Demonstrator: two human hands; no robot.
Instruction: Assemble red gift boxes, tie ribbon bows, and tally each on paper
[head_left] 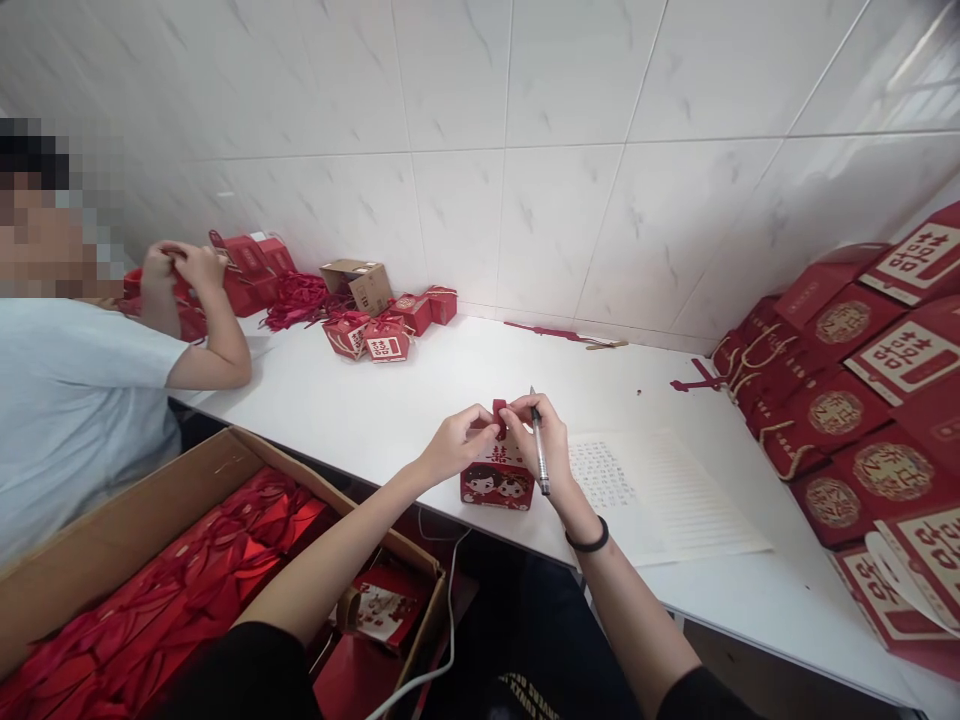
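Note:
A small red-and-white gift box (491, 488) with a cartoon couple on its front stands upright near the table's front edge. A red strap (499, 408) rises from its top. My left hand (459, 447) pinches this strap from the left, fingers closed. From the right, my right hand (551, 440) grips it between thumb and fingertips. That same hand also carries a pen (539, 455), which points up and lies along the fingers. My fingers partly cover the top of the box. Beside my right wrist lies a sheet of paper (675, 500) with handwriting.
Red gift bags and boxes (840, 420) are stacked at the right. Small red boxes (386, 340) and a cardboard box (360, 283) stand near the wall. A carton (247, 440) of red ribboned packages is at lower left. A co-worker (97, 390) sits at the left, hands raised.

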